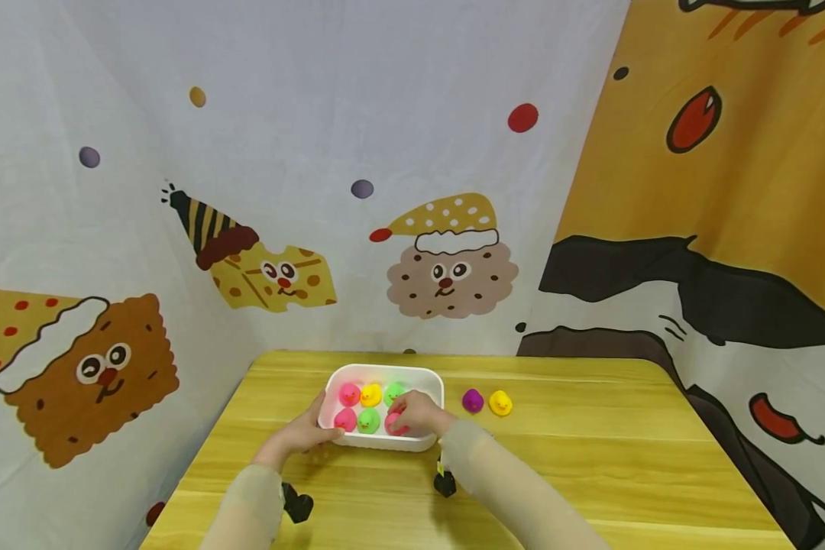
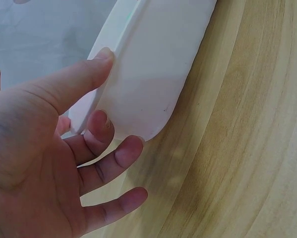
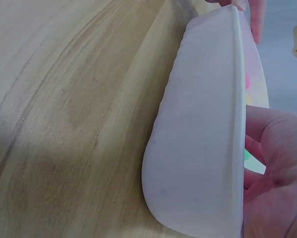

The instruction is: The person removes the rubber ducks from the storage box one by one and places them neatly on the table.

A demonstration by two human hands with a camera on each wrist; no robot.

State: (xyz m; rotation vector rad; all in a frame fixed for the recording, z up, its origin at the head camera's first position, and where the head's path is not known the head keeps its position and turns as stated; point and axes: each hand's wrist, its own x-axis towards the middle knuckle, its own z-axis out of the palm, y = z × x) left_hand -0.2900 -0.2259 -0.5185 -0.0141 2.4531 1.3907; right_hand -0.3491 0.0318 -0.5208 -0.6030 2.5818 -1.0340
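A white plastic bin (image 1: 399, 442) stands on the table, with pink, yellow and green rubber ducks inside in two rows. My left hand (image 1: 307, 431) holds the bin's near left corner. In the left wrist view the thumb of that left hand (image 2: 44, 134) lies on the rim, and its fingers curl about the corner. Reaching over the near wall, my right hand (image 1: 421, 412) has its fingers on a pink duck (image 1: 395, 425) at the front right inside the bin. The bin's wall (image 3: 198, 129) hides the right fingertips in the right wrist view.
Right of the bin, a purple duck (image 1: 473, 401) and a yellow duck (image 1: 500, 403) sit on the wooden table (image 1: 591, 458). A cloth with cartoon prints (image 1: 302, 114) hangs behind the table and along its sides.
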